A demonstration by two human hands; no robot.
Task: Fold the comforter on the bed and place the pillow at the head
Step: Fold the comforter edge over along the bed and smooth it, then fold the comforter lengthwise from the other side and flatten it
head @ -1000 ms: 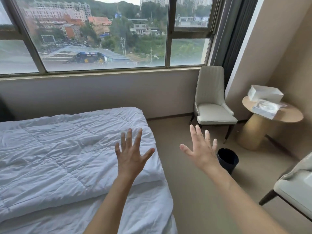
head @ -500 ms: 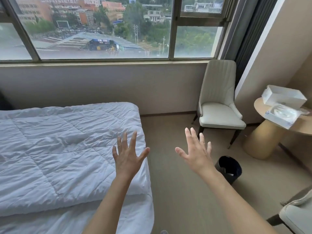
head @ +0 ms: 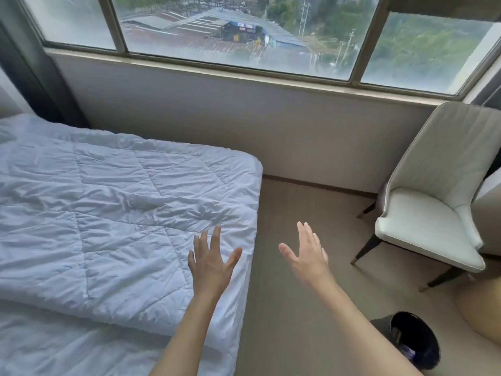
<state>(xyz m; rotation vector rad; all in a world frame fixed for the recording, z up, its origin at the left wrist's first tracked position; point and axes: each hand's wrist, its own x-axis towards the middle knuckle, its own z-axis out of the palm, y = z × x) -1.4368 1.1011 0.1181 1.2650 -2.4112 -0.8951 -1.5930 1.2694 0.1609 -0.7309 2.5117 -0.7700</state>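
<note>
The white quilted comforter (head: 113, 213) is lying rumpled across the bed (head: 67, 348), its near edge folded over the sheet. The left hand (head: 210, 264) is hovering above the comforter's right-hand corner, fingers (head: 215, 240) spread and holding nothing. The right hand (head: 309, 259) is hanging over the floor (head: 298, 213) just right of the comforter, fingers straight and close together, thumb apart. Further right of the comforter are standing a pale chair (head: 433, 207) and a dark bin (head: 412, 340).

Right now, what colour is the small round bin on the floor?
The small round bin is black, seen in the head view.
</note>
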